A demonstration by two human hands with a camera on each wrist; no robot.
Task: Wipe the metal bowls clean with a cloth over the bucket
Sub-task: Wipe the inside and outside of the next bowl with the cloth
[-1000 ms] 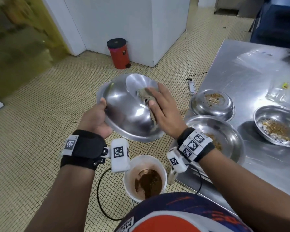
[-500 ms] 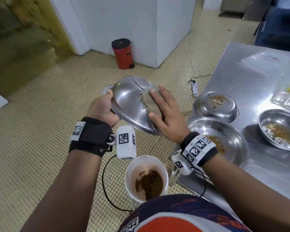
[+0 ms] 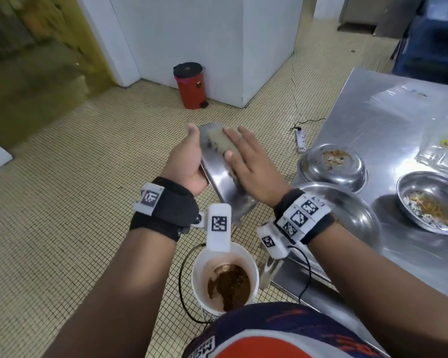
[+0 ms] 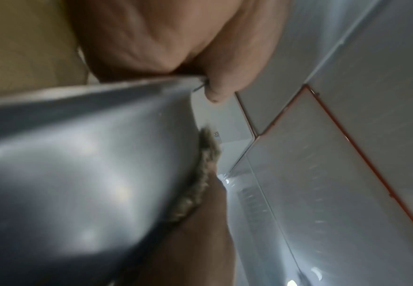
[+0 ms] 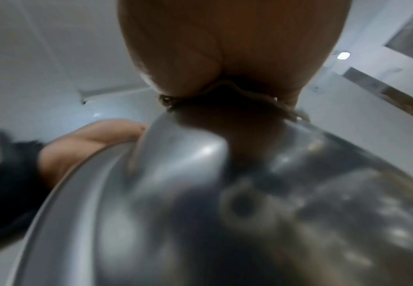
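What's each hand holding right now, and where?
Left hand grips the metal bowl by its rim. Right hand presses the cloth flat against the bowl.

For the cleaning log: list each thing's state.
held bowl: tilted, gripped by left hand
cloth: pressed on it by flat right hand
bucket: holds brown waste
three table bowls: food residue inside
red bin: lid shut
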